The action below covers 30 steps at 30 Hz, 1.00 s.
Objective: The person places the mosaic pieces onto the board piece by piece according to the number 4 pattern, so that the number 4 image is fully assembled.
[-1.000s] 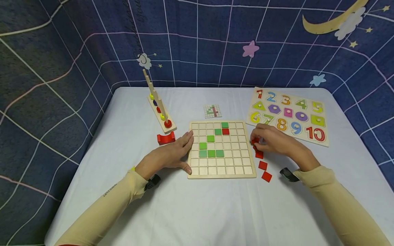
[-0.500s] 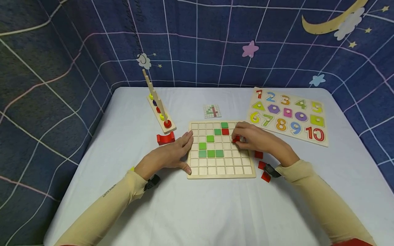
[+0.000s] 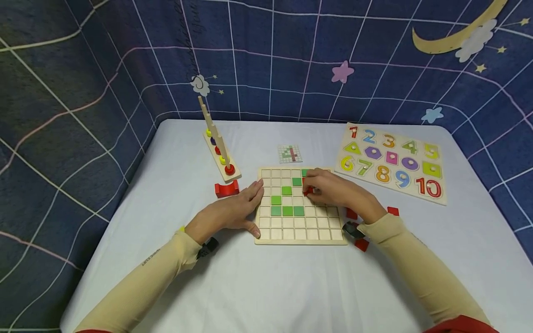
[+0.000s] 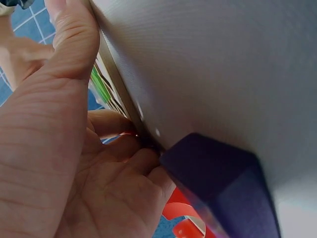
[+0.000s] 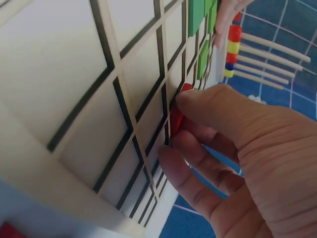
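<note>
A wooden grid board lies on the table with several green tiles set in its squares. My left hand rests along the board's left edge, fingers stretched and thumb at the lower corner. Over the upper right part of the board, my right hand pinches a red tile between thumb and fingers, right at the grid squares. The hand partly covers the squares around it, including another red tile. Loose red tiles lie right of the board, some partly behind the right wrist.
A small pattern card lies beyond the board. At back right is a number and shape puzzle. A peg stand with coloured rings and a red curved block are on the left. Another red tile lies near the right forearm.
My right hand has gone from the loose tiles leftward onto the board with a red tile in its fingers. The left hand has stayed at the board's edge. The view has shifted slightly.
</note>
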Each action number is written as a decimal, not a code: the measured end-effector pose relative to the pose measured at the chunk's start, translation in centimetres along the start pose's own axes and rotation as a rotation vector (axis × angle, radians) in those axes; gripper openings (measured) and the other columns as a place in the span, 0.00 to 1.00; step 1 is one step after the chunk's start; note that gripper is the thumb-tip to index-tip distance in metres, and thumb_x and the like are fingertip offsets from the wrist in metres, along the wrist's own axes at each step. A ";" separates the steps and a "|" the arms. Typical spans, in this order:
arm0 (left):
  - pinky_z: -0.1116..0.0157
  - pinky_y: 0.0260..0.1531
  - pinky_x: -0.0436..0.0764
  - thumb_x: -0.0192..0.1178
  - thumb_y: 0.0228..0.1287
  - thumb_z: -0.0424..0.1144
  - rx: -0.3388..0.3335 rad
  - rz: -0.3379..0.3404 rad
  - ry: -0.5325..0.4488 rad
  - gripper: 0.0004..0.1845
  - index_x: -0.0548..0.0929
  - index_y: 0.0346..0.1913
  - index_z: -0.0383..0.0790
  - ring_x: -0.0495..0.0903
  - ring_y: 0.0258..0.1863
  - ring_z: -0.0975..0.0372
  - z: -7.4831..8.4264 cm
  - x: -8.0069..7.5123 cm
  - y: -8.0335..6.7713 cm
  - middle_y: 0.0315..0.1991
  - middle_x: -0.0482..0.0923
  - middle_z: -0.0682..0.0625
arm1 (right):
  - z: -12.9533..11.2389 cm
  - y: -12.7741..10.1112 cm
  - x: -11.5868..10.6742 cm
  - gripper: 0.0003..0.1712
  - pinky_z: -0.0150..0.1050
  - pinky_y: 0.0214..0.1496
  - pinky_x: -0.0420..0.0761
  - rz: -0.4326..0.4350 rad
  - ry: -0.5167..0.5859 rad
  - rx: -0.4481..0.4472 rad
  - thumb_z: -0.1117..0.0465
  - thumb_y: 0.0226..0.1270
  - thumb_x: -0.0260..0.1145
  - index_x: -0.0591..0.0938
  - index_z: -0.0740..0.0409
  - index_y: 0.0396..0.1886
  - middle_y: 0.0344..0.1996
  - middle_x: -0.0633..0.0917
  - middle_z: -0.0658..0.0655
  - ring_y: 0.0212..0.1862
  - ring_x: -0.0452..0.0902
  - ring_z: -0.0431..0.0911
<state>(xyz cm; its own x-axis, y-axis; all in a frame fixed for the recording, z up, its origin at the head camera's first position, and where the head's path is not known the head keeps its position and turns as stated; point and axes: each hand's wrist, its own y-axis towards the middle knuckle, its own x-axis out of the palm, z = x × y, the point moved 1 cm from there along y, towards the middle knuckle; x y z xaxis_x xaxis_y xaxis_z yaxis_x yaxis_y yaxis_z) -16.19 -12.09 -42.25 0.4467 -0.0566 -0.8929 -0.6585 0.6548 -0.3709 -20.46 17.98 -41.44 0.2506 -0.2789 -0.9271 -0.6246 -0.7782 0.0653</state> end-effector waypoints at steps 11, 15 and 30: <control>0.52 0.85 0.59 0.73 0.58 0.66 -0.001 0.002 0.011 0.70 0.44 0.86 0.28 0.41 0.90 0.44 -0.2 0.0 0.0 0.89 0.35 0.36 | -0.3 0.1 0.2 0.04 0.47 0.50 0.86 0.056 -0.018 0.032 0.71 0.69 0.74 0.92 0.62 0.40 0.39 0.87 0.58 0.44 0.81 0.51; 0.51 0.85 0.60 0.73 0.58 0.66 0.006 0.011 0.017 0.69 0.45 0.86 0.28 0.42 0.89 0.44 -0.2 0.1 0.0 0.89 0.35 0.35 | -0.6 0.0 0.3 0.05 0.47 0.50 0.86 0.069 -0.038 0.048 0.72 0.68 0.75 0.92 0.62 0.40 0.39 0.88 0.58 0.45 0.82 0.51; 0.51 0.85 0.60 0.73 0.58 0.66 0.020 0.019 0.024 0.69 0.45 0.86 0.27 0.42 0.89 0.43 -0.1 0.2 0.2 0.89 0.36 0.34 | -0.7 -0.4 0.6 0.04 0.44 0.48 0.86 0.072 -0.092 0.032 0.69 0.67 0.77 0.91 0.62 0.40 0.39 0.86 0.58 0.43 0.80 0.49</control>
<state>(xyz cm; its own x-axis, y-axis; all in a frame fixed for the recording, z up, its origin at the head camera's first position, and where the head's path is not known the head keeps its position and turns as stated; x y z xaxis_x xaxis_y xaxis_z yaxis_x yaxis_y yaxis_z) -16.25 -12.06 -42.50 0.4193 -0.0615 -0.9058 -0.6544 0.6710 -0.3485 -19.54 17.74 -41.74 0.1360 -0.2797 -0.9504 -0.6622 -0.7392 0.1228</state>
